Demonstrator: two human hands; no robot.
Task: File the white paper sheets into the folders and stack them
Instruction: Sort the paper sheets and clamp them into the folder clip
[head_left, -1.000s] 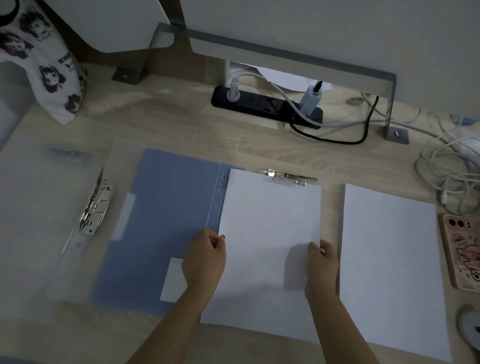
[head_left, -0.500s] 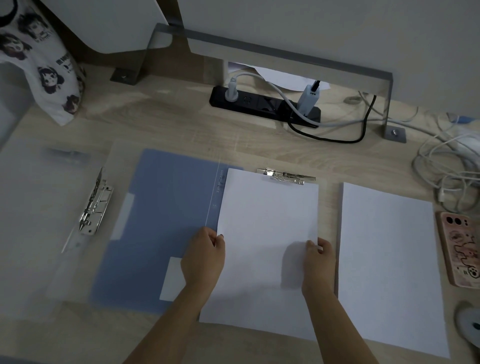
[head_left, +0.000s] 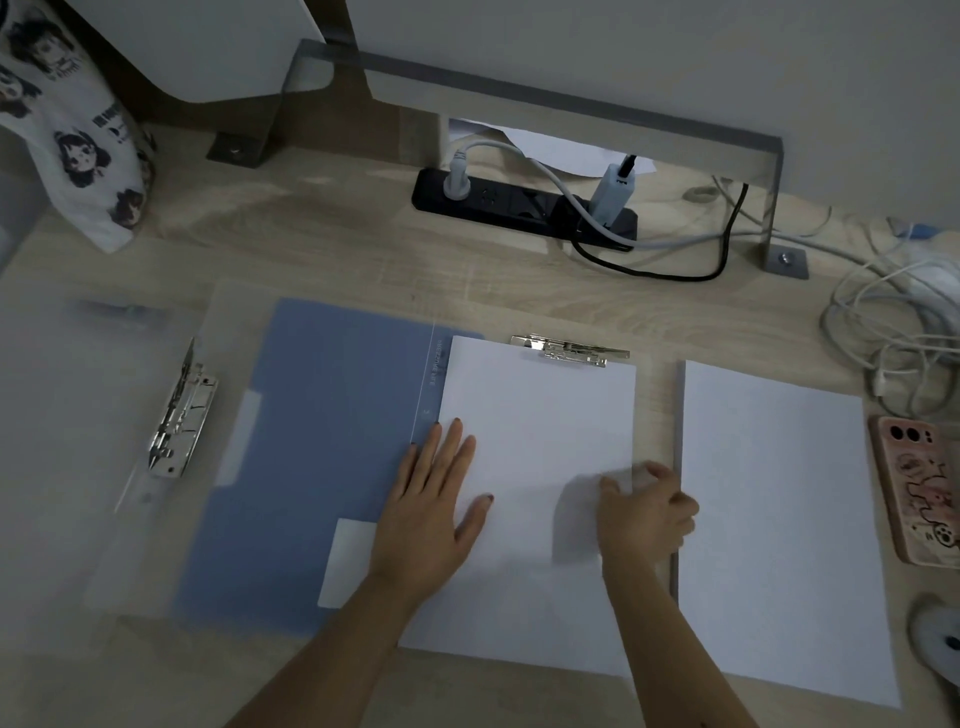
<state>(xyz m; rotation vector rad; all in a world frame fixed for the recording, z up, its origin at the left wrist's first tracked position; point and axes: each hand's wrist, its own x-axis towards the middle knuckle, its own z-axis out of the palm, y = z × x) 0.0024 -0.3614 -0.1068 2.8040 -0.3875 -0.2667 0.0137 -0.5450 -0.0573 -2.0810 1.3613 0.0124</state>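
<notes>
A blue folder (head_left: 322, 447) lies open on the desk, with a white paper sheet (head_left: 540, 415) lying on its right half below a silver clip (head_left: 569, 349). My left hand (head_left: 431, 509) rests flat, fingers spread, on the sheet's left edge. My right hand (head_left: 647, 512) is at the sheet's right edge, fingers curled and blurred, touching the paper. A stack of white sheets (head_left: 779, 519) lies to the right. A clear folder (head_left: 104, 441) with a metal lever clip (head_left: 179, 415) lies open at the left.
A pink phone (head_left: 917, 488) lies at the right edge beside the stack. A black power strip (head_left: 519, 205) with cables sits at the back, white cables (head_left: 893, 332) coil at the back right, and a printed cloth bag (head_left: 72, 140) hangs at the back left.
My left hand let go of the sheet's edge and now lies flat and spread on it. My right hand shifted slightly on the right edge. The sheet stays under the clip.
</notes>
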